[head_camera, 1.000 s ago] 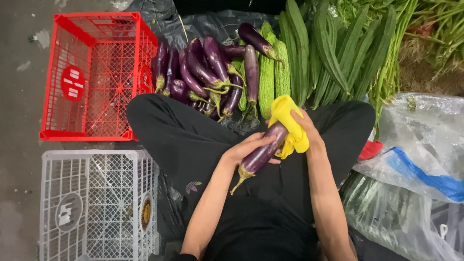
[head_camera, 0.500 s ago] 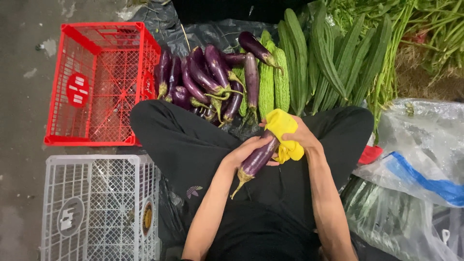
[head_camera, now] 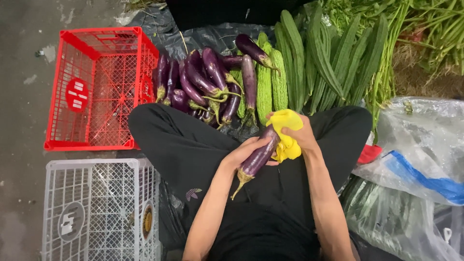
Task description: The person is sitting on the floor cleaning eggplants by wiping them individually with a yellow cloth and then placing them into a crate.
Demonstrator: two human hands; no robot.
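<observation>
Head view, left hand: the left hand is wrapped around a long purple eggplant, clasping it near the stem end so the stalk points down toward the lap and the upper part stays free.
Head view, right hand: the right hand is clenched on a yellow cloth pressed against the eggplant's upper end, a hold suited to wiping the skin.
Where the eggplant is: over the lap, tilted, between both hands.
Pile: more eggplants lie heaped just ahead of the knees, within reach.
Beside them: green gourds.
Crates: a red crate and a white crate sit on the left side.
</observation>
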